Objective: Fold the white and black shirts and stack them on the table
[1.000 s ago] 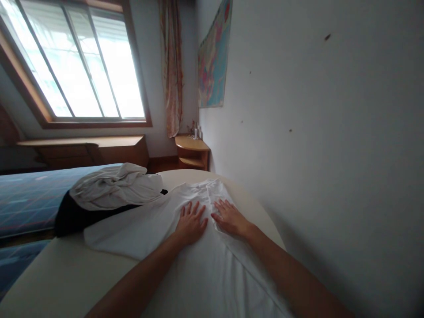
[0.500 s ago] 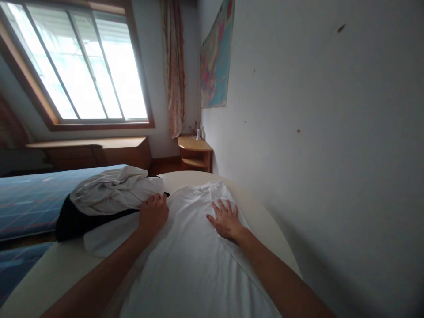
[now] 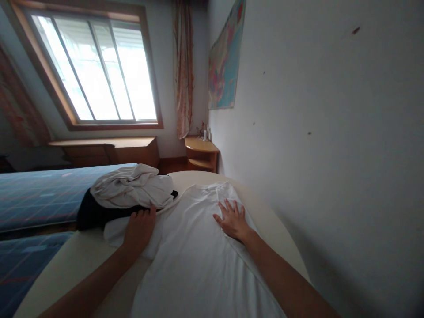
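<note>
A white shirt point(image 3: 198, 247) lies spread on a round cream table point(image 3: 281, 238), its collar at the far end. My right hand point(image 3: 233, 221) rests flat on the shirt's upper right part, fingers spread. At the shirt's left side, my left hand point(image 3: 141, 227) has its fingers close together and curled over the white sleeve, beside the heap; the fingertips are partly hidden. That heap is a crumpled light grey cloth point(image 3: 132, 187) on top of a black cloth point(image 3: 96, 214), at the table's far left edge.
A bed or mattress with blue checked covering point(image 3: 43, 194) borders the table on the left. On the right rises a white wall point(image 3: 318, 176). Beyond the table are a wooden corner shelf point(image 3: 202, 145) and a low wooden desk point(image 3: 132, 152) under the window.
My left hand has moved left and nearer to me along the shirt's side. My right hand stays on the shirt. The view has turned slightly left.
</note>
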Demonstrator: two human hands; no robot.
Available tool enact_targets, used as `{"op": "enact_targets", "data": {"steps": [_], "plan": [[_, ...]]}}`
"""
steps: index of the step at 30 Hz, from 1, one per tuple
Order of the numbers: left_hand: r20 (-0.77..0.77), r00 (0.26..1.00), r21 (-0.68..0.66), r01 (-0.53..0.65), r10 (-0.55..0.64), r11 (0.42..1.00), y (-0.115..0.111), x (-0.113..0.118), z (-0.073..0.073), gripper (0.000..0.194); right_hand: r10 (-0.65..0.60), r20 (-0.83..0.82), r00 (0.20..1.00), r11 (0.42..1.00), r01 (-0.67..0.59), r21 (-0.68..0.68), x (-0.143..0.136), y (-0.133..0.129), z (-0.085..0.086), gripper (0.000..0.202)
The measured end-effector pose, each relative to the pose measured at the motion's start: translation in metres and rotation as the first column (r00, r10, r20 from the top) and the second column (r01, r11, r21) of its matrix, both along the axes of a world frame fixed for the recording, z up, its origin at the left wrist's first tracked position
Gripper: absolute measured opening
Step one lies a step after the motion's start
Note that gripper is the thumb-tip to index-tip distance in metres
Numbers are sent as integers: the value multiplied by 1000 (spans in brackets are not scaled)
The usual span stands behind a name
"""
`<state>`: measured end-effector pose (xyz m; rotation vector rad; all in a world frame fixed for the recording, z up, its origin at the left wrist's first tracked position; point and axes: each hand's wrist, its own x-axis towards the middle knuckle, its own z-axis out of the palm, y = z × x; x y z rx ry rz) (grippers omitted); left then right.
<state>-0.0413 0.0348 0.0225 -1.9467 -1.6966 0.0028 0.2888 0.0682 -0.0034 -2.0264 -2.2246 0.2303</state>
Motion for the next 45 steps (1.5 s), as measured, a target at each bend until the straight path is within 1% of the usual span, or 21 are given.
{"op": "enact_targets", "data": {"steps": [2,3,5,7,9,12,14,16,19,21,24,26,28,31,34,37,40,41,43,45], "plan": [[-10,1000,-34,2,-2,999,-5,-4,3,39,-3,12,1000,1000,4,-9,-1,0,1,75],[-5,1000,-44,6,-6,999,-7,-5,7,40,-5,17,1000,1000,5,-15,-1,-1,2,74],[13,1000,-47,16,-16,999,-9,-2,22,42,-9,20,1000,999,10,-31,-2,0,4,73],[31,999,-33,24,-23,999,-7,4,43,44,-10,16,1000,999,10,-46,-3,1,5,74],[38,998,-12,49,-49,999,1,10,67,43,-13,13,1000,998,14,-62,-3,2,6,76],[81,993,45,80,-84,996,20,17,100,40,-27,16,1000,996,28,-90,-4,6,7,80],[72,993,72,84,-89,994,35,20,116,39,-41,23,999,994,44,-102,-5,11,5,79],[47,995,80,85,-89,993,49,23,127,38,-57,22,998,993,59,-102,-5,17,3,76],[35,998,81,51,-54,995,67,26,138,39,-81,10,997,993,82,-88,-3,29,1,72],[56,998,81,37,-41,996,78,26,144,39,-98,3,995,992,98,-82,0,38,0,71],[83,994,65,62,-67,996,94,24,148,36,-123,4,992,989,123,-83,3,52,1,70],[89,993,51,67,-71,996,103,22,144,35,-133,16,991,988,134,-82,4,61,1,70],[106,993,40,54,-58,998,110,22,136,34,-137,34,990,987,139,-80,5,68,1,70],[133,990,11,43,-44,999,114,26,118,33,-140,57,989,988,143,-64,6,74,0,70],[155,986,-19,60,-56,998,108,40,98,34,-138,56,989,989,141,-42,7,77,-1,70],[180,977,-31,118,-111,993,90,66,75,39,-122,52,991,992,124,-30,8,75,-1,68],[205,960,-81,213,-193,974,60,102,44,42,-45,7,999,999,45,-25,12,67,2,64],[265,936,-118,269,-231,956,49,114,32,45,-2,-20,1000,1000,1,-17,15,63,4,62],[404,879,-184,349,-253,919,28,136,10,52,96,-70,993,995,-95,12,22,53,10,58],[492,825,-222,429,-279,876,12,152,-9,55,178,-94,980,984,-175,37,32,40,18,51]]}}
